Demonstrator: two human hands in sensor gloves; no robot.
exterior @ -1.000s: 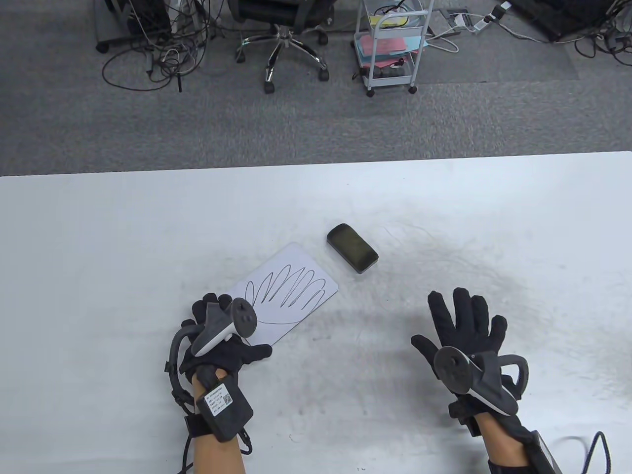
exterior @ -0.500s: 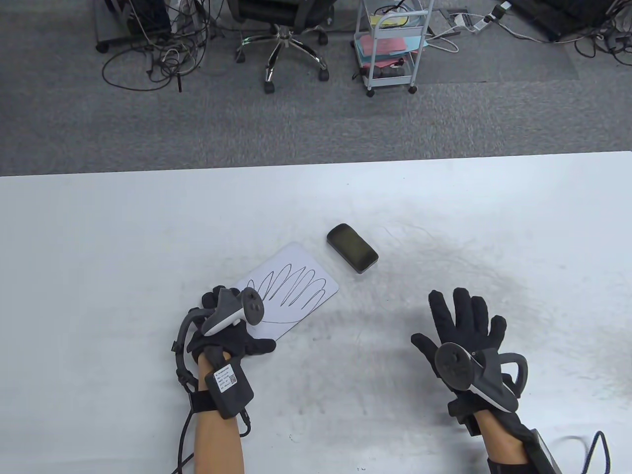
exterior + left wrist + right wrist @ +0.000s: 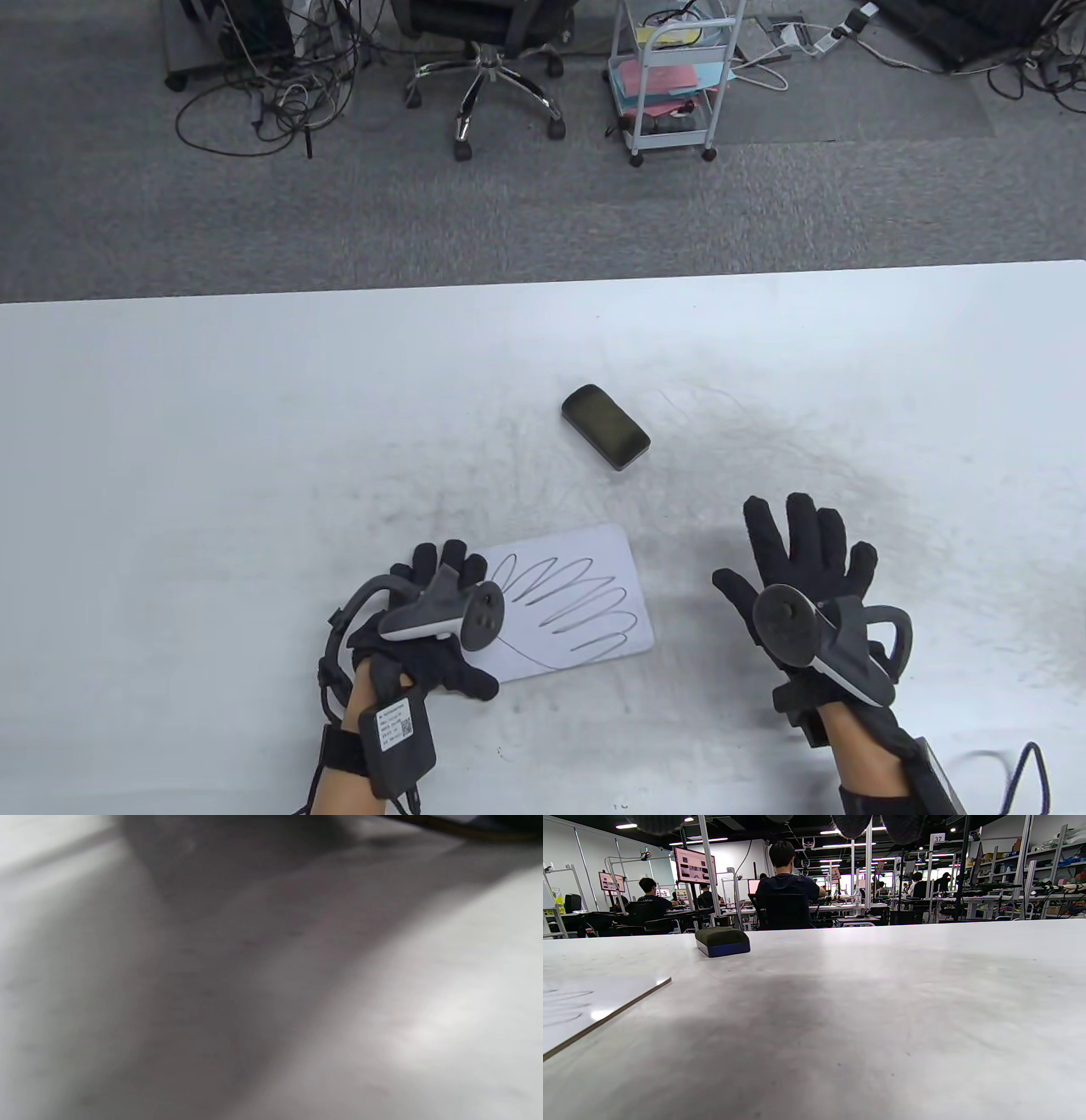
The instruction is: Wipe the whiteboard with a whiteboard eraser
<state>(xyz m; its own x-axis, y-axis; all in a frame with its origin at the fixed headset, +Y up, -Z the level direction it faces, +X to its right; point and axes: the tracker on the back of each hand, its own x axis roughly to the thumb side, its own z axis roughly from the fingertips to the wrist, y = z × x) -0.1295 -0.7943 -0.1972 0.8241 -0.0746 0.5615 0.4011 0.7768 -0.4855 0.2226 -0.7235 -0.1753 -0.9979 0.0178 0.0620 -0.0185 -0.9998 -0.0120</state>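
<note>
Whiteboard (image 3: pixel 585 598), scribbled, near centre, pinned at its left edge by left hand (image 3: pixel 424 628) for steadying; eraser (image 3: pixel 604 426) unheld, farther back; right hand (image 3: pixel 797 577) splayed, empty, ready to fetch it.

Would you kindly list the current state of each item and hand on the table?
Whiteboard: flat on the table, scribbled on, not wiped.
Eraser: lying on the table beyond the whiteboard, untouched, apart from both hands.
Left hand: resting on the whiteboard's left end.
Right hand: open, fingers spread, holding nothing, right of the whiteboard.
Table: smudged grey around the middle.
</note>
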